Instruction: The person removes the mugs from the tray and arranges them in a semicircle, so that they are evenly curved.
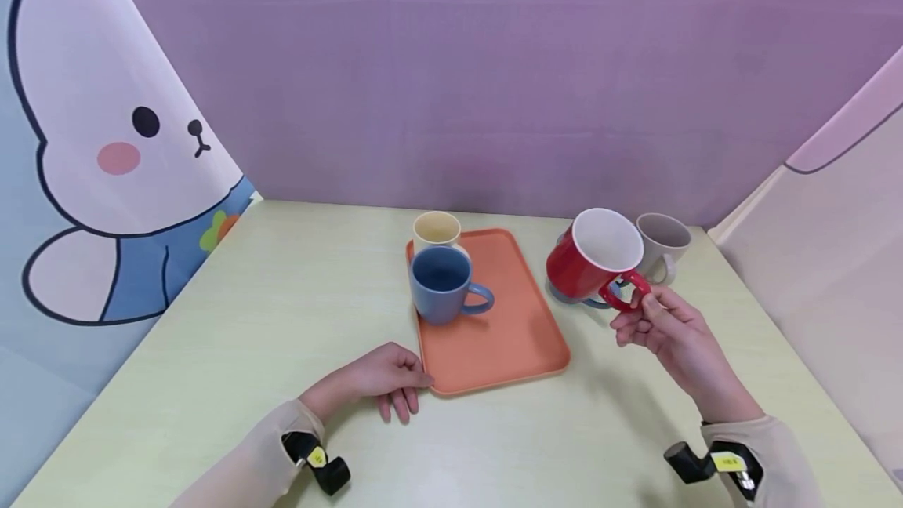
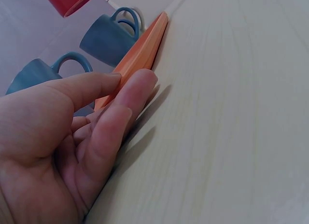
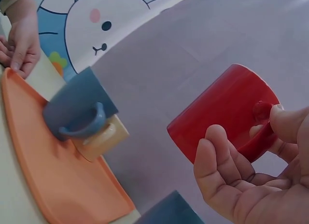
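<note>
My right hand point(image 1: 666, 332) pinches the handle of a red mug point(image 1: 582, 269) with a white inside. The mug is raised and tilted, in front of a blue mug mostly hidden behind it. At the near left corner of an orange tray point(image 1: 494, 351), my left hand point(image 1: 388, 379) pinches the rim between thumb and finger, its other fingers close over the table. On the tray's left side stand a blue mug point(image 1: 439, 288), handle to the right, and a cream mug point(image 1: 437, 227) behind it. In the right wrist view the red mug point(image 3: 224, 118) hangs from curled fingers.
A grey mug point(image 1: 663, 241) stands at the back right, beside the partly hidden blue mug point(image 1: 564, 295). A purple backdrop point(image 1: 494, 85) rises behind the pale table point(image 1: 310, 281). A cartoon-printed panel point(image 1: 106, 100) is on the left, a pale panel point(image 1: 832, 257) on the right.
</note>
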Demonstrator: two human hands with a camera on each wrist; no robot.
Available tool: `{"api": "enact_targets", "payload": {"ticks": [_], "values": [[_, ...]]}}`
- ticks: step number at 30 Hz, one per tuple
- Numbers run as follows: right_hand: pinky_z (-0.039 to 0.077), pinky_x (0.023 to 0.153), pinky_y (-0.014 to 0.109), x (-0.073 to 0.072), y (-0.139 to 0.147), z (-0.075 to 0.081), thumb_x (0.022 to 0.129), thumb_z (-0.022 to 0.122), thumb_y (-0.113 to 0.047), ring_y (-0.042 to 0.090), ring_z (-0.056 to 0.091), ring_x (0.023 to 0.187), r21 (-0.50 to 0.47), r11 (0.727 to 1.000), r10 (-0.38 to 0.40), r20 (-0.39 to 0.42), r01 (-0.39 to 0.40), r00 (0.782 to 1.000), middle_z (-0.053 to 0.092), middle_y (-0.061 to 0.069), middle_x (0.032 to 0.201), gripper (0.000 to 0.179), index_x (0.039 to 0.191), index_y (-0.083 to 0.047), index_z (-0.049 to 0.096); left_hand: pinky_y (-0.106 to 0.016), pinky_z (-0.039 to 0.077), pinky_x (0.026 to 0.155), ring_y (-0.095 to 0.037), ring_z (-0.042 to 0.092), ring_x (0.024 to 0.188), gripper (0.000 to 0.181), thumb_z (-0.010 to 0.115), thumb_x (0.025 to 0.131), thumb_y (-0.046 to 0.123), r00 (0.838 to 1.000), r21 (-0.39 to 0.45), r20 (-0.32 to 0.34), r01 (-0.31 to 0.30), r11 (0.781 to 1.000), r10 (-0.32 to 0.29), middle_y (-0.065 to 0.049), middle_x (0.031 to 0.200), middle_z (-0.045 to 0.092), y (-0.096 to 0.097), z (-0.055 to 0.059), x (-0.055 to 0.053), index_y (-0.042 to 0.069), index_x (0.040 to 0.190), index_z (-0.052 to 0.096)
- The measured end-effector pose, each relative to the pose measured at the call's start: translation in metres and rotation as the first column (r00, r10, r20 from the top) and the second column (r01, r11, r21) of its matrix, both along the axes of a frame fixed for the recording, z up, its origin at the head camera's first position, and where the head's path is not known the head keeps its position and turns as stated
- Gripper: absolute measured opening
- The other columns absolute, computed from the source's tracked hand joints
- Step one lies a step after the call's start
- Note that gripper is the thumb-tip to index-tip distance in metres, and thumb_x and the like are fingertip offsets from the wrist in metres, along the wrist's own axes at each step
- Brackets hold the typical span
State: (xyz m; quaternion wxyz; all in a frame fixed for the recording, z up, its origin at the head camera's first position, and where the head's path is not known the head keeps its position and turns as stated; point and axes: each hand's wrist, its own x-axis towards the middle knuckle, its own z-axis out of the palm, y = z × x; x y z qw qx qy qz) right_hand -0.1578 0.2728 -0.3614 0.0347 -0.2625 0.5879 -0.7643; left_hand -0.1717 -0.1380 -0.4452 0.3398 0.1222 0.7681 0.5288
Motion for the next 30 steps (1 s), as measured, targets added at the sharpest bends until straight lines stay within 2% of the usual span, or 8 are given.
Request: {"api": "enact_targets", "payload": {"ticks": [9, 17, 25, 30], "values": [[0.060, 0.078, 0.032, -0.005, 0.017, 0.001, 0.107, 0.026, 0.001, 0.025, 0.072, 0.085, -0.136, 0.991, 0.002, -0.021, -0.004, 1.000, 0.072, 0.018, 0.099, 0.033, 0.110, 0.001, 0.059, -0.027, 0.052, 0.040, -0.020, 0.069, 0.054, 0.029, 0.066, 0.097, 0.026, 1.000, 0.001, 0.001, -0.006, 1.000, 0.006, -0.012, 0.068, 0.070, 0.000, -0.001, 0.000, 0.003, 0.080, 0.061], [0.060, 0.077, 0.032, -0.006, 0.030, 0.005, 0.108, 0.029, -0.001, 0.027, 0.072, 0.081, -0.185, 0.979, -0.088, 0.011, 0.088, 0.996, 0.071, 0.019, 0.095, 0.028, 0.106, 0.003, 0.057, -0.027, 0.052, 0.039, -0.021, 0.070, 0.055, 0.030, 0.066, 0.096, 0.027, 1.000, 0.004, -0.002, -0.002, 1.000, 0.002, -0.012, 0.069, 0.070, 0.000, -0.003, -0.001, 0.003, 0.078, 0.060], [0.060, 0.078, 0.034, -0.010, 0.048, 0.002, 0.108, 0.028, -0.002, 0.030, 0.072, 0.084, -0.277, 0.957, -0.092, 0.003, 0.089, 0.996, 0.070, 0.024, 0.096, 0.028, 0.107, 0.007, 0.055, -0.026, 0.052, 0.039, -0.021, 0.070, 0.055, 0.030, 0.066, 0.096, 0.027, 1.000, 0.004, -0.001, -0.002, 1.000, 0.002, -0.012, 0.069, 0.070, 0.000, -0.002, -0.001, 0.003, 0.079, 0.060], [0.060, 0.078, 0.033, -0.013, 0.060, -0.001, 0.107, 0.033, -0.004, 0.029, 0.073, 0.085, -0.282, 0.945, -0.157, 0.053, 0.165, 0.986, 0.071, 0.021, 0.095, 0.025, 0.106, 0.006, 0.056, -0.026, 0.051, 0.039, -0.020, 0.069, 0.055, 0.030, 0.066, 0.096, 0.027, 1.000, 0.000, -0.001, -0.006, 1.000, 0.006, -0.012, 0.069, 0.070, 0.000, -0.002, 0.000, 0.003, 0.078, 0.060]]}}
